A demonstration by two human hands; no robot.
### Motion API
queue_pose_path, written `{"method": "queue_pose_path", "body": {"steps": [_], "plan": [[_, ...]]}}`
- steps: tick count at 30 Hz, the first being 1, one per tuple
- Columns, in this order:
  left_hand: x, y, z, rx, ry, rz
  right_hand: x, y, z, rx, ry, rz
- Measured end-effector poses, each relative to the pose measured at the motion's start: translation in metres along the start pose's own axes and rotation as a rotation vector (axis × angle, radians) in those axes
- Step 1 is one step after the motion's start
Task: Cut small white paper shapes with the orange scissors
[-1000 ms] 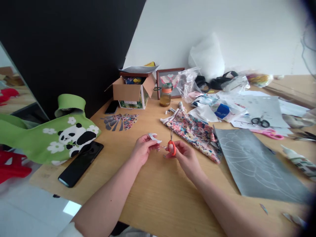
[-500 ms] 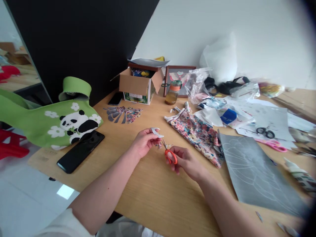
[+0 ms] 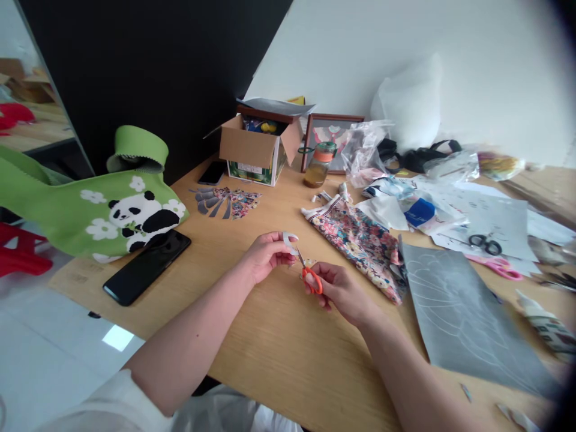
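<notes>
**Orange-handled metal scissors meet a small, pale, curved piece**

The left hand pinches the pale piece between thumb and fingers above the middle of the light wooden table. The right hand is closed around the scissors' handles, blades pointing at the piece's edge; whether they bite into it is too small to tell.

The cutting looks partly done: a fan of slim grey and flower-printed pieces lies toward the table's left edge, grey on its left, floral on its right. What seems left is the piece in hand and perhaps more of the multicoloured floral fabric, lying right of the hands, beside a grey sheet with white petal-like lines.

Toward the far edge, an open brown cardboard box holds blue and yellow things, not identifiable. Right of it, a clear, green-lidded, orange-banded jar contains amber liquid. A clear, blue-labelled plastic packet hides its contents.
</notes>
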State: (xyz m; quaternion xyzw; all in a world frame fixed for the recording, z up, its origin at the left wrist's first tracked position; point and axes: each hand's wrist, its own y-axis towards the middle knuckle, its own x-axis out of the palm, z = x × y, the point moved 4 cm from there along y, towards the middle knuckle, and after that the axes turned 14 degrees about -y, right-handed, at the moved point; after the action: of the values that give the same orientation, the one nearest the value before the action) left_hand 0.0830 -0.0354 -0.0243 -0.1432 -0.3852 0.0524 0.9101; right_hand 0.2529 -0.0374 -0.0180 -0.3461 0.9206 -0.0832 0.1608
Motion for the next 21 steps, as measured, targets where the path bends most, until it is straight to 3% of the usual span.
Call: {"method": "queue_pose_path", "body": {"steps": [21], "plan": [[-0.0026, 0.0034, -0.0008, 0.055, 0.059, -0.055, 0.0033, 0.0021, 0.0050, 0.008, -0.029, 0.028]]}}
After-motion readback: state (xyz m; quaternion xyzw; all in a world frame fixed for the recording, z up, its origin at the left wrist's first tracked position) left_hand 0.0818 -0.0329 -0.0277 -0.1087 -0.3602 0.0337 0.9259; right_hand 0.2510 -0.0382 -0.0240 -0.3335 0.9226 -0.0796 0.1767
